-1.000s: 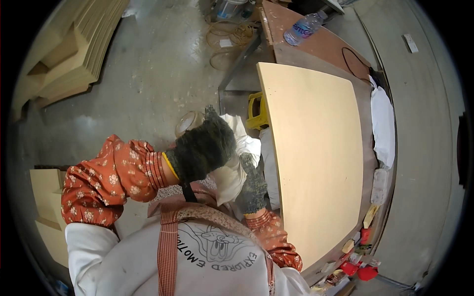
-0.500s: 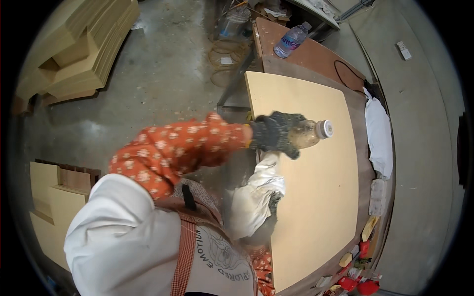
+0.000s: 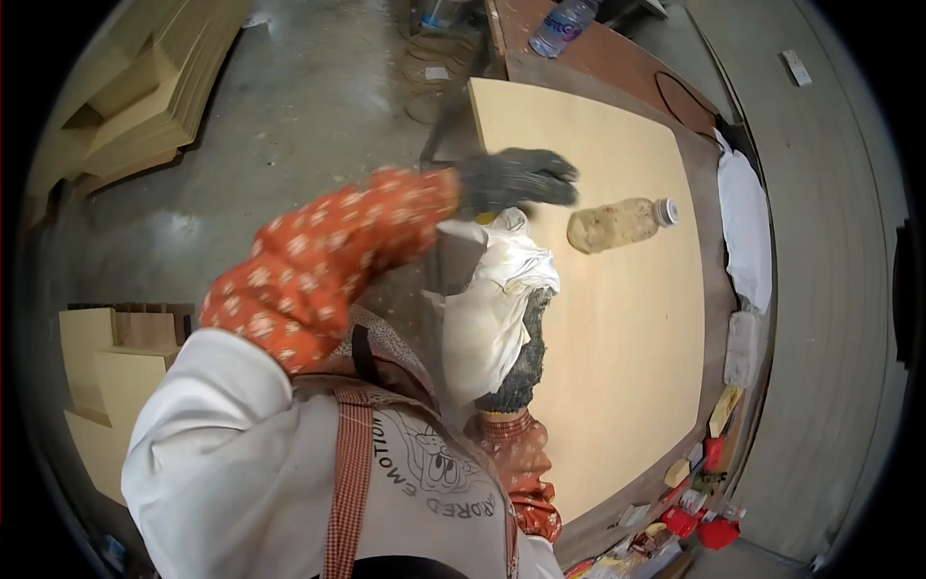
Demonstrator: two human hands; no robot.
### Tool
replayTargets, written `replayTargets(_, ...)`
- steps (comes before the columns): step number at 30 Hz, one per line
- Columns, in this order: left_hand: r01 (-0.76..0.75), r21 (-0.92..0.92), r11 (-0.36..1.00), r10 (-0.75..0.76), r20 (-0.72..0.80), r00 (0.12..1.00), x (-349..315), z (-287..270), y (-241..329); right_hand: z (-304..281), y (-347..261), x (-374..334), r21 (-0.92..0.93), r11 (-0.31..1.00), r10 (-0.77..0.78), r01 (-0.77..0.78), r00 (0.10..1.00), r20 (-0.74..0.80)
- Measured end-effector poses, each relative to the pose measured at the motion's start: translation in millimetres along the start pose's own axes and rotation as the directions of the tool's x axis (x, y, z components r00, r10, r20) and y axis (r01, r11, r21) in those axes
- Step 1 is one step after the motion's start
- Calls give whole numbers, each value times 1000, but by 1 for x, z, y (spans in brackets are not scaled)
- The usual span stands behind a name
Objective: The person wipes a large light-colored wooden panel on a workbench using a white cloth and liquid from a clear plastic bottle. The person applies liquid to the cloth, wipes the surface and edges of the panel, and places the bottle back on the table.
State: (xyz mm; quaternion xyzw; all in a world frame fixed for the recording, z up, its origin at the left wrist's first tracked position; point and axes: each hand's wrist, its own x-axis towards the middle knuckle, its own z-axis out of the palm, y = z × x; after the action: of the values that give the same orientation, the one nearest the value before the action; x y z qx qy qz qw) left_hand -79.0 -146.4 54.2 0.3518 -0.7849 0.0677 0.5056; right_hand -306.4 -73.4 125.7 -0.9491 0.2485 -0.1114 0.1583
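Note:
My left hand [image 3: 516, 180], in a dark grey knit glove, is over the near left edge of a pale wooden board [image 3: 627, 347]. Its fingers are stretched out and slightly blurred, with nothing seen in them. To the right of it, a clear plastic bottle [image 3: 617, 226] with a white cap lies on its side on the board, looking yellowish and speckled. My right hand [image 3: 526, 357], gloved in the same grey, grips a crumpled white cloth [image 3: 492, 314] at the board's near edge. The cloth hides most of its fingers.
Beyond the board, a second bottle [image 3: 564, 27] stands on a brown work surface [image 3: 617, 72]. A white bag [image 3: 745, 232] and several small red and yellow items [image 3: 680, 521] line the wall side. Stacked panels [image 3: 159, 96] stand on the floor at left.
My left hand has let go of the speckled bottle and moved left, away from it. The bottle now lies on the board. More of my right glove and the white cloth shows.

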Motion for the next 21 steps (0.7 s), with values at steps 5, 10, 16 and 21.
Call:
replayTargets(5, 439, -160, 884, -457, -100, 884, -107, -25, 98, 40, -23, 40, 523, 837, 124, -164, 986, 111)
replayTargets(10, 477, -879, -22, -996, 62, 69, -79, -38, 157, 82, -14, 68, 61, 897, -438, 438, 899, -21)
replayTargets(16, 160, -945, 284, -933, -235, 273, -192, -9, 87, 76, 16, 94, 417, 846, -365, 331, 931, 3)
replayTargets(21, 243, -890, 386, -907, -415, -79, -128, -88, 60, 55, 13, 176, 656, 740, 144, -149, 988, 62)
